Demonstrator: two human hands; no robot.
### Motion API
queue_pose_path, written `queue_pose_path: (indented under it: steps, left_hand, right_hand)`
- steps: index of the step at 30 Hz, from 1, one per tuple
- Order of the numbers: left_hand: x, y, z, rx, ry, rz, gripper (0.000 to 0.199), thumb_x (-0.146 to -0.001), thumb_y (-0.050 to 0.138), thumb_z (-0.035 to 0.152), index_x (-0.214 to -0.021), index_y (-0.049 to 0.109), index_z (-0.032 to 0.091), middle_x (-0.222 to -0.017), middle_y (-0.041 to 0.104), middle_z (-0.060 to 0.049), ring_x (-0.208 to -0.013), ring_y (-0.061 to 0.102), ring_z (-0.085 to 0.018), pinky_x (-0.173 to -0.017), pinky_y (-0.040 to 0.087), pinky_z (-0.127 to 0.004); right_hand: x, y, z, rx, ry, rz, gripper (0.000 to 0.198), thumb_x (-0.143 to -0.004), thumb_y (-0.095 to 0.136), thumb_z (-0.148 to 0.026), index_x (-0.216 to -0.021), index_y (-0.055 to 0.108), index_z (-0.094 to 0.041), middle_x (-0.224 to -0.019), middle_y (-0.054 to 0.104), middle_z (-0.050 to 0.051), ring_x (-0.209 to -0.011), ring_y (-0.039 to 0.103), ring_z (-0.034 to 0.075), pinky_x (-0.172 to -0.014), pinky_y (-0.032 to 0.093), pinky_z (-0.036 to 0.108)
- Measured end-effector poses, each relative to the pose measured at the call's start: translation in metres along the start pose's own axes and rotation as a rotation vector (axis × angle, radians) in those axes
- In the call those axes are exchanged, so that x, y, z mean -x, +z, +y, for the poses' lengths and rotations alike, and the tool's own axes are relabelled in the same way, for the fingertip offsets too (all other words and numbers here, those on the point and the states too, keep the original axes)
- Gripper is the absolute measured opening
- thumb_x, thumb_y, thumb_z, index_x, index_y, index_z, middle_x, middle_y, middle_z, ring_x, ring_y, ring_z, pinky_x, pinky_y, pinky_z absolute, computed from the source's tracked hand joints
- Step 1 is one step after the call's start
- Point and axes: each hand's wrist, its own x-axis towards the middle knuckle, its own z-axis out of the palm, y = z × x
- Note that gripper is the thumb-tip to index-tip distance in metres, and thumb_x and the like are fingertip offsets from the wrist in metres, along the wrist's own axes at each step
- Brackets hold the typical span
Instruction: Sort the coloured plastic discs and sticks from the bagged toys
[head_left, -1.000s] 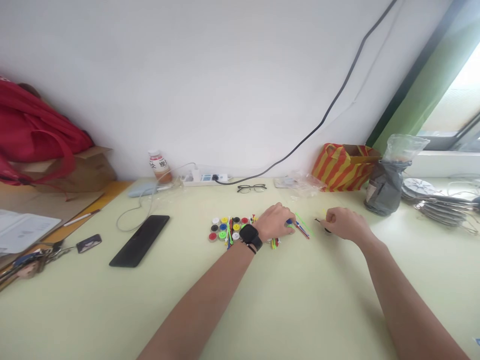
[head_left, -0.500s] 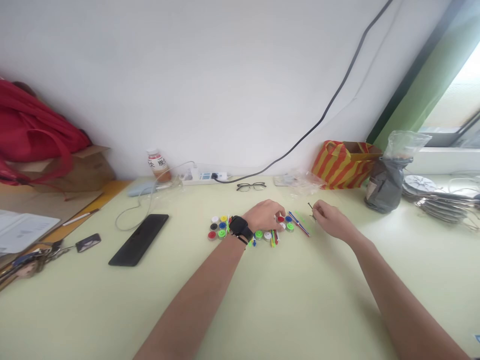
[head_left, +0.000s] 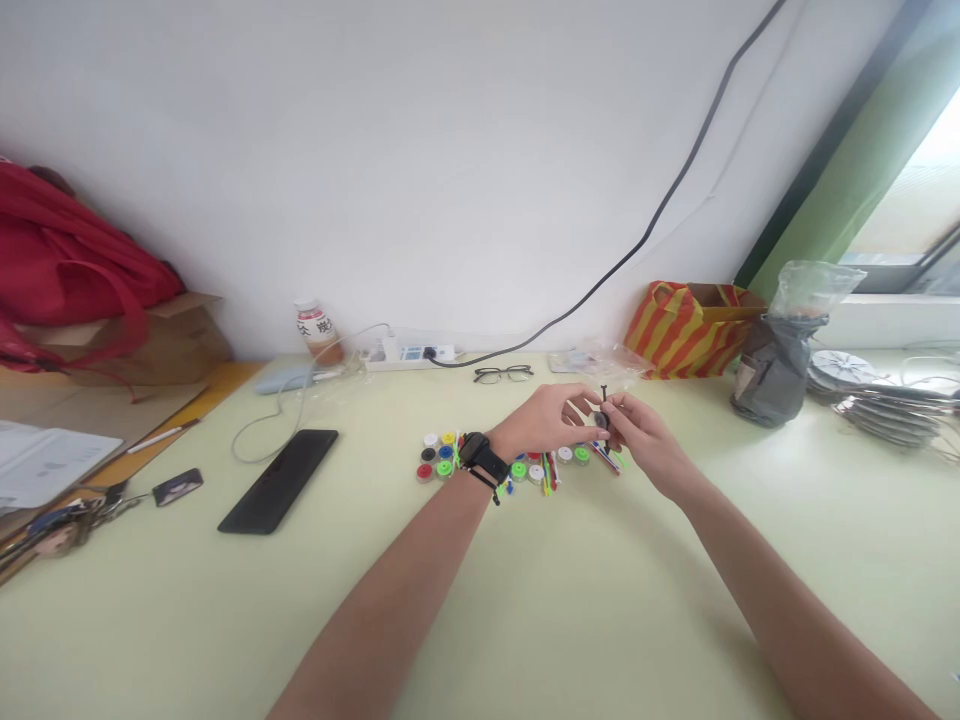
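My left hand (head_left: 553, 418), with a black watch (head_left: 484, 458) on its wrist, is closed by thumb and fingers on a small round dark piece (head_left: 601, 422). My right hand (head_left: 643, 432) pinches a thin black stick (head_left: 604, 392), which stands upright against that piece. Both hands meet just above the table. Beneath and beside them lie several small round pieces with coloured tops, among them a green one (head_left: 581, 455) and a white one (head_left: 535, 472). Thin coloured sticks (head_left: 550, 474) lie among these, partly hidden by my left hand.
On the pale green table (head_left: 570, 610) a black phone-like slab (head_left: 277, 481) lies at left. Glasses (head_left: 503, 374), a power strip (head_left: 420, 355) and a bottle (head_left: 318, 330) are near the wall. At right stand a striped bag (head_left: 682, 335) and a grey bag (head_left: 772, 375).
My left hand has risen and moved right from the round pieces, now holding a dark one. My right hand has moved left with the black stick, bringing the two together.
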Motion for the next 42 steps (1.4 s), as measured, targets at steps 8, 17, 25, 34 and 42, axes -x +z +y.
queue_pose_path:
  steps: [8,17,25,34,42]
  left_hand:
    - [0.001,-0.001,0.023,-0.037,0.095,0.051,0.022,-0.085,0.070,0.025,-0.105,0.070,0.017,-0.092,0.074,-0.003,-0.082,0.070,-0.015,-0.079,0.056,-0.027]
    - [0.003,-0.005,0.024,-0.053,0.073,-0.017,0.017,-0.080,0.063,0.016,-0.095,0.070,0.016,-0.082,0.071,-0.001,-0.075,0.066,-0.013,-0.068,0.051,-0.024]
    - [0.006,-0.003,0.022,-0.149,0.021,-0.107,0.005,-0.073,0.070,0.020,-0.075,0.066,0.016,-0.076,0.070,-0.001,-0.071,0.064,-0.014,-0.062,0.046,-0.024]
    - [0.001,0.014,0.006,-0.300,-0.034,-0.386,0.016,-0.071,0.074,0.016,-0.084,0.082,0.022,-0.087,0.079,0.000,-0.078,0.068,-0.017,-0.067,0.049,-0.026]
    - [0.003,0.016,0.003,-0.379,-0.101,-0.408,0.012,-0.062,0.079,0.013,-0.072,0.080,0.020,-0.072,0.074,-0.001,-0.067,0.067,-0.018,-0.059,0.047,-0.028]
  right_hand:
    - [0.003,0.004,-0.007,-0.144,0.000,0.019,0.040,-0.091,0.067,-0.062,-0.095,0.056,-0.024,-0.075,0.057,-0.002,-0.063,0.055,0.014,-0.060,0.049,0.028]
    - [0.009,-0.003,-0.018,-0.227,0.098,-0.206,0.013,-0.084,0.067,-0.030,-0.092,0.062,-0.022,-0.078,0.063,0.001,-0.073,0.061,0.018,-0.070,0.054,0.033]
    - [0.000,-0.011,0.001,0.403,-0.017,0.039,0.028,-0.088,0.048,-0.030,-0.107,0.068,-0.022,-0.071,0.059,0.000,-0.063,0.051,0.018,-0.062,0.041,0.031]
    - [-0.011,-0.023,0.037,0.824,0.014,-0.011,0.036,-0.088,0.052,-0.026,-0.119,0.069,-0.021,-0.094,0.076,0.008,-0.082,0.069,0.023,-0.075,0.048,0.031]
    - [-0.010,-0.024,0.036,0.851,0.000,-0.037,0.027,-0.088,0.054,-0.028,-0.109,0.069,-0.024,-0.090,0.077,0.005,-0.076,0.068,0.021,-0.070,0.047,0.031]
